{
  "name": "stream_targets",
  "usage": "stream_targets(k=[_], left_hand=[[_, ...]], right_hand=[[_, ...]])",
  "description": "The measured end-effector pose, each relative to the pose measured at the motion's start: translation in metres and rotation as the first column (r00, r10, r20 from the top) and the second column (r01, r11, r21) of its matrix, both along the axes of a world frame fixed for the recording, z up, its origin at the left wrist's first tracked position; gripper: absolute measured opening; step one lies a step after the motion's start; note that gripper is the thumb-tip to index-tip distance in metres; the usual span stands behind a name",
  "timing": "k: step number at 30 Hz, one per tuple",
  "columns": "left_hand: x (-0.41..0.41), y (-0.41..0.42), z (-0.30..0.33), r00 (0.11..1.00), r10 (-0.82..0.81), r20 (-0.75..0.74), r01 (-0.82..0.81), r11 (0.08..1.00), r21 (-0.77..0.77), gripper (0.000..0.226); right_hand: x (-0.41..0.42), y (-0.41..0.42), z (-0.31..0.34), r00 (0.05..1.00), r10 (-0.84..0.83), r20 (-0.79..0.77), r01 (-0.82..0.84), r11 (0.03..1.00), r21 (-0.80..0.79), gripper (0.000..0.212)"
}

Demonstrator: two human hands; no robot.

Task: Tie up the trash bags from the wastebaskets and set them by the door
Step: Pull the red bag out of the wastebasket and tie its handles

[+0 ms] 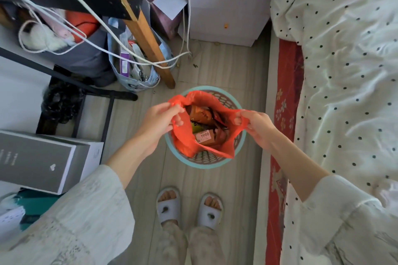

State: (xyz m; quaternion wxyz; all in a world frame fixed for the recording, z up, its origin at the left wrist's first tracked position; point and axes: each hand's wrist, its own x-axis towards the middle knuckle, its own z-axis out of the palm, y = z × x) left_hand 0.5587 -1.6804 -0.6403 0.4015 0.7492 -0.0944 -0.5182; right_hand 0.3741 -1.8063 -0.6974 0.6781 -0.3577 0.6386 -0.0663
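Note:
An orange-red trash bag (185, 144) sits inside a round teal wastebasket (193, 162) with a mesh wall, on the floor in front of my feet. The bag's mouth is pulled wide and shows snack wrappers and a small box marked 1998. My left hand (160, 122) pinches the bag's left edge. On the opposite side, my right hand (256, 129) grips the right edge. Both hands hold the rim a little above the basket.
A bed with a dotted sheet (344, 92) runs along the right. A white drawer unit (226, 6) stands ahead. A wooden desk leg (150, 45), hanging cables, a blue shopping bag (137, 66) and a grey box (43, 159) crowd the left.

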Motion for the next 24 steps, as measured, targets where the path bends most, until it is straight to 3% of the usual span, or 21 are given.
stream_targets(k=[3,7,9,14,24], left_hand=[[-0.005,-0.003,0.031,1.000,-0.016,0.008,0.016,0.996,-0.086,0.020],[-0.010,-0.011,0.078,0.998,-0.039,0.039,0.047,0.979,-0.199,0.021],[-0.011,-0.012,0.099,0.993,-0.069,0.091,0.087,0.974,-0.210,0.021],[-0.009,0.005,0.142,0.986,-0.025,0.164,0.062,0.972,-0.225,0.023],[-0.010,0.108,0.240,0.940,0.058,0.337,0.042,0.958,-0.284,0.018]], right_hand=[[-0.001,-0.003,0.027,0.992,-0.060,0.113,0.063,0.998,-0.031,0.019],[0.006,0.000,0.072,0.987,0.107,0.121,-0.092,0.988,-0.125,0.021],[0.009,0.005,0.094,0.979,0.180,0.092,-0.162,0.972,-0.170,0.019],[0.004,0.025,0.147,0.980,0.159,0.123,-0.132,0.970,-0.204,0.025],[-0.015,0.099,0.276,0.916,0.339,0.214,-0.259,0.908,-0.331,0.021]])
